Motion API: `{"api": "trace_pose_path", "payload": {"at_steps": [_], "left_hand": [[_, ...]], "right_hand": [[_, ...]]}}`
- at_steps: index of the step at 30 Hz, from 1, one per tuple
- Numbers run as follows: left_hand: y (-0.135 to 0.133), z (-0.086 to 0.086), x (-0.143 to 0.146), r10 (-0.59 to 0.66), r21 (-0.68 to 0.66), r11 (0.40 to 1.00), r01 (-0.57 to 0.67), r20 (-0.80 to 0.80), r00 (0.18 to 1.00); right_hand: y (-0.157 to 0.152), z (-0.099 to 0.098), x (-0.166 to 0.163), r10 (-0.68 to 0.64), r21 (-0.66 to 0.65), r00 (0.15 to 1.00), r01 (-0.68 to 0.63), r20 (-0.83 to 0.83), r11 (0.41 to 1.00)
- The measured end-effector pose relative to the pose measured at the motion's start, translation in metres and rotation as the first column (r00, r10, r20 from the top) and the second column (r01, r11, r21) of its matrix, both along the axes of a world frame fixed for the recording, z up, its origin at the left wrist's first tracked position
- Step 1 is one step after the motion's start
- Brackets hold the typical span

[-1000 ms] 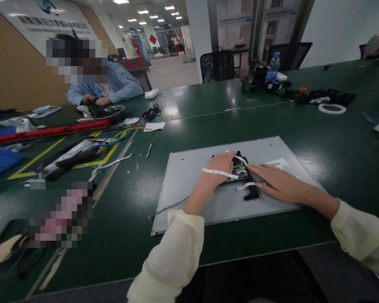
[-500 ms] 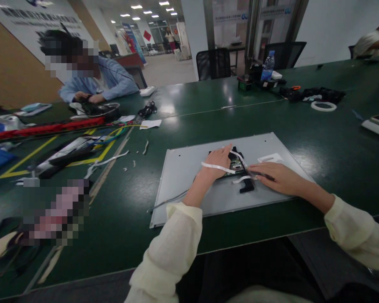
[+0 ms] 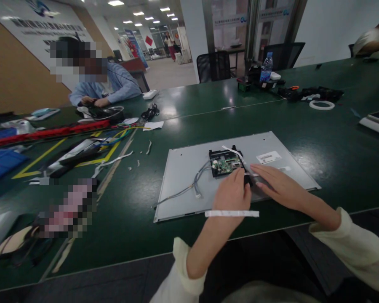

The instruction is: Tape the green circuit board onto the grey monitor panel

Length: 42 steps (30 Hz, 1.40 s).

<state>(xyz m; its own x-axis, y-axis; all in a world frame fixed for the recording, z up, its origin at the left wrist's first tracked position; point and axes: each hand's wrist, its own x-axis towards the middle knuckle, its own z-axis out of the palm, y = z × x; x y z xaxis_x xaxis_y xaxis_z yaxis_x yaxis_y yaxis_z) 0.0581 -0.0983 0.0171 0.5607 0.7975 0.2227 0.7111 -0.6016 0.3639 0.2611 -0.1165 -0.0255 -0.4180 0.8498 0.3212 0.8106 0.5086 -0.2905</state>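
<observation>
A grey metal panel lies flat on the green table. Near its middle sits a small green circuit board in a black frame, with grey wires trailing left off it. My left hand rests on the panel's near edge, fingertips at a black piece just below the board. A white strip of tape is stuck across that wrist. My right hand lies flat beside it, fingers pointing at the same black piece. A white ribbon runs along the board's right side.
A person in a blue shirt works at the far left among red strips, cables and tools. A water bottle, black parts and a white tape ring sit at the back right. A device lies at the right edge.
My left hand has come off the circuit board and moved nearer to me, uncovering the board and its wires. The tape strip moved with the wrist. My right hand stays flat on the panel.
</observation>
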Motion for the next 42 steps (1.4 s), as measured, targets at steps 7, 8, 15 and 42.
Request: {"api": "trace_pose_path", "payload": {"at_steps": [7, 8, 15, 42], "left_hand": [[-0.03, -0.043, 0.02, 0.174, 0.031, 0.983, -0.179, 0.108, 0.979], [-0.03, -0.044, 0.021, 0.181, 0.033, 0.982, -0.186, 0.109, 0.977], [-0.03, -0.041, 0.021, 0.186, 0.04, 0.981, -0.188, 0.043, 0.982], [-0.019, -0.027, 0.015, 0.135, 0.003, 0.991, -0.136, -0.145, 0.98]], "right_hand": [[-0.013, -0.01, -0.015, -0.103, 0.002, 0.992, 0.103, 0.065, 0.995], [-0.013, -0.012, -0.015, -0.103, 0.003, 0.991, 0.103, 0.081, 0.995], [-0.016, -0.01, -0.018, -0.117, 0.002, 0.976, 0.119, 0.186, 0.993], [-0.036, 0.004, -0.017, -0.241, 0.11, 0.968, 0.232, 0.069, 0.966]]}}
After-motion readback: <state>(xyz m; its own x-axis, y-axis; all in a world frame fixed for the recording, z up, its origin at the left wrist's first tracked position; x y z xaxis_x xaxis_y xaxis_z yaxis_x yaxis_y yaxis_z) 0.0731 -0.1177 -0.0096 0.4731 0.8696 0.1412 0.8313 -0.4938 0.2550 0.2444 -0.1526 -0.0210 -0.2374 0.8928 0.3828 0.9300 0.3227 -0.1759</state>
